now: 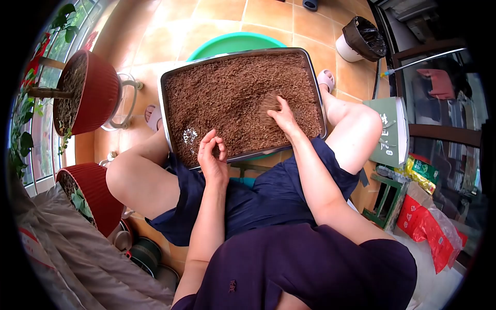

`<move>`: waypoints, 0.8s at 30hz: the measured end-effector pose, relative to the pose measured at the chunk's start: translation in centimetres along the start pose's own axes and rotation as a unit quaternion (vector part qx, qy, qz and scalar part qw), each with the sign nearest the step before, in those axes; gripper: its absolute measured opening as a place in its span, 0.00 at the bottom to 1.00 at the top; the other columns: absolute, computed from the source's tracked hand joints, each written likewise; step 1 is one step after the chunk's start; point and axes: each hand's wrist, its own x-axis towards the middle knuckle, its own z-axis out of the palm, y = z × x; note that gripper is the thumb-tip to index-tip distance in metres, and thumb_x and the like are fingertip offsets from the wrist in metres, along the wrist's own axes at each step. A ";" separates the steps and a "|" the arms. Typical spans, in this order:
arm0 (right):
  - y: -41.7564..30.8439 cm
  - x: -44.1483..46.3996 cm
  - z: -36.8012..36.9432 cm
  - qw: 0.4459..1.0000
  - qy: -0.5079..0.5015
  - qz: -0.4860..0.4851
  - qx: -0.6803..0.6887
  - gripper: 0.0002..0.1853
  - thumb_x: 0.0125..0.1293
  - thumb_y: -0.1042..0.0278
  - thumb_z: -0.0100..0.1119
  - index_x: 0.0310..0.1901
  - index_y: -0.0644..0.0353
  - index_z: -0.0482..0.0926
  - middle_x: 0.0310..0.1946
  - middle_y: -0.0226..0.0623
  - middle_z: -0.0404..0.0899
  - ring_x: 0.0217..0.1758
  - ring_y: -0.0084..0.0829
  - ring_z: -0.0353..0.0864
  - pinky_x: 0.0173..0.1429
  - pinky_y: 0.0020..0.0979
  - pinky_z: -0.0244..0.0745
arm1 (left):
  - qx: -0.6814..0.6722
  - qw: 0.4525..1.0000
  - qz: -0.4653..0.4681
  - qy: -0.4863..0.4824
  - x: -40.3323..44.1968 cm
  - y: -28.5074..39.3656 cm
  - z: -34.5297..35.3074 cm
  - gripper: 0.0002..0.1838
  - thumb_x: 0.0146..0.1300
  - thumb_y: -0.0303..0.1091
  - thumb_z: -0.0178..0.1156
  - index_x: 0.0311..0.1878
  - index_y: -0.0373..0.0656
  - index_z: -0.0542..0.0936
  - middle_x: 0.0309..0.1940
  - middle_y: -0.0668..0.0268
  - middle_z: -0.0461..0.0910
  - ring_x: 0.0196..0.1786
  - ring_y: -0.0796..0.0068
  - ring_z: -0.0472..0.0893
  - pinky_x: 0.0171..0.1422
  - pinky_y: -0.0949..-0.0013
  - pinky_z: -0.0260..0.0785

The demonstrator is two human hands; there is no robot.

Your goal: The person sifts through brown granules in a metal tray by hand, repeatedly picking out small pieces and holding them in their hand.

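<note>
A wide metal-rimmed tray filled with loose brown granules rests across my lap. My right hand is in the granules at the right half, thumb and a finger curved around a blurred brown clump; the other fingertips are hidden. Over the tray's near edge, my left hand hangs with its fingers loosely curled and apart, and nothing shows in it. Beside its fingers lies a small patch of white grains on the granules.
A green basin sits under the tray. To the left stand two red plant pots. A black-lined bin is at the upper right. Down the right side are a dark green box, a green crate and red packaging.
</note>
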 end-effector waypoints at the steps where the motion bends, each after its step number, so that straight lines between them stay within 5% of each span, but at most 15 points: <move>1: -1.2 -0.6 0.5 0.982 -0.072 0.005 0.175 0.41 0.64 0.67 0.66 0.77 0.57 0.58 0.74 0.55 0.61 0.63 0.42 0.78 0.62 0.40 0.79 | 0.002 1.000 -0.006 0.004 0.0 0.0 0.0 0.14 0.71 0.27 0.54 0.58 0.37 0.75 0.36 0.66 0.79 0.31 0.81 0.75 0.28 0.81 0.64; 3: -4.0 -1.7 0.1 0.979 -0.073 -0.061 0.178 0.35 0.68 0.73 0.60 0.76 0.58 0.60 0.74 0.51 0.60 0.60 0.36 0.80 0.53 0.34 0.86 | 0.006 1.000 -0.011 0.010 0.1 -0.1 -0.7 0.13 0.70 0.30 0.54 0.55 0.37 0.76 0.37 0.66 0.79 0.33 0.78 0.76 0.29 0.78 0.66; 7: -3.9 -2.1 -2.5 0.992 -0.036 -0.044 -0.109 0.22 0.65 0.65 0.61 0.59 0.62 0.78 0.55 0.53 0.80 0.51 0.42 0.86 0.51 0.39 0.84 | -0.036 0.998 -0.032 0.033 -0.1 0.2 -0.1 0.11 0.70 0.35 0.55 0.49 0.39 0.77 0.36 0.66 0.77 0.34 0.76 0.75 0.30 0.77 0.66; 11: -2.6 -4.1 -4.0 0.892 -0.108 0.054 -0.436 0.12 0.59 0.58 0.68 0.38 0.56 0.82 0.30 0.39 0.87 0.40 0.31 0.88 0.40 0.35 0.80 | -0.083 0.995 -0.051 0.006 0.0 0.1 0.0 0.10 0.71 0.40 0.54 0.40 0.42 0.75 0.33 0.67 0.73 0.30 0.77 0.70 0.27 0.77 0.61; 14: -1.5 -4.8 -2.8 0.893 -0.162 -0.008 -0.421 0.16 0.55 0.53 0.70 0.36 0.55 0.81 0.34 0.39 0.87 0.41 0.36 0.87 0.44 0.37 0.80 | -0.090 0.993 -0.071 -0.003 -0.5 0.2 0.5 0.14 0.73 0.43 0.53 0.35 0.45 0.72 0.30 0.69 0.69 0.26 0.78 0.66 0.24 0.77 0.57; 17: -0.7 -4.1 -0.7 0.943 -0.266 -0.044 -0.193 0.13 0.62 0.64 0.67 0.48 0.56 0.84 0.42 0.36 0.87 0.46 0.32 0.86 0.50 0.34 0.79 | -0.091 0.992 -0.081 -0.030 -0.3 -0.1 0.2 0.18 0.76 0.48 0.50 0.32 0.47 0.70 0.27 0.70 0.66 0.23 0.79 0.64 0.21 0.77 0.55; 20: 0.1 -3.1 0.7 0.974 -0.168 -0.154 0.001 0.15 0.65 0.68 0.63 0.53 0.51 0.83 0.48 0.35 0.87 0.48 0.30 0.85 0.55 0.33 0.78 | -0.098 0.991 -0.084 -0.035 -0.2 -0.2 -0.2 0.22 0.78 0.52 0.46 0.30 0.48 0.69 0.25 0.70 0.63 0.21 0.79 0.61 0.20 0.77 0.52; 21: -1.0 -3.1 0.2 0.987 -0.103 -0.120 -0.030 0.16 0.66 0.72 0.60 0.56 0.51 0.82 0.49 0.35 0.86 0.48 0.28 0.85 0.54 0.31 0.78 | -0.096 0.991 -0.085 -0.031 -0.2 -0.2 -0.3 0.22 0.79 0.52 0.45 0.30 0.48 0.69 0.24 0.71 0.62 0.21 0.79 0.61 0.19 0.77 0.52; 23: 0.6 -0.7 -0.4 0.967 0.052 -0.248 -0.005 0.16 0.66 0.72 0.60 0.56 0.52 0.83 0.48 0.32 0.86 0.46 0.26 0.84 0.52 0.31 0.79 | -0.093 0.991 -0.092 -0.023 -0.2 -0.3 -0.6 0.24 0.79 0.54 0.43 0.29 0.49 0.68 0.23 0.72 0.61 0.21 0.80 0.59 0.19 0.77 0.51; 24: 0.2 -0.6 -1.4 0.977 0.082 -0.195 0.003 0.16 0.66 0.72 0.60 0.55 0.52 0.83 0.48 0.32 0.86 0.44 0.26 0.84 0.51 0.31 0.79 | -0.091 0.991 -0.096 -0.018 -0.2 -0.3 -0.5 0.24 0.79 0.54 0.43 0.29 0.49 0.68 0.23 0.72 0.61 0.20 0.80 0.59 0.19 0.77 0.50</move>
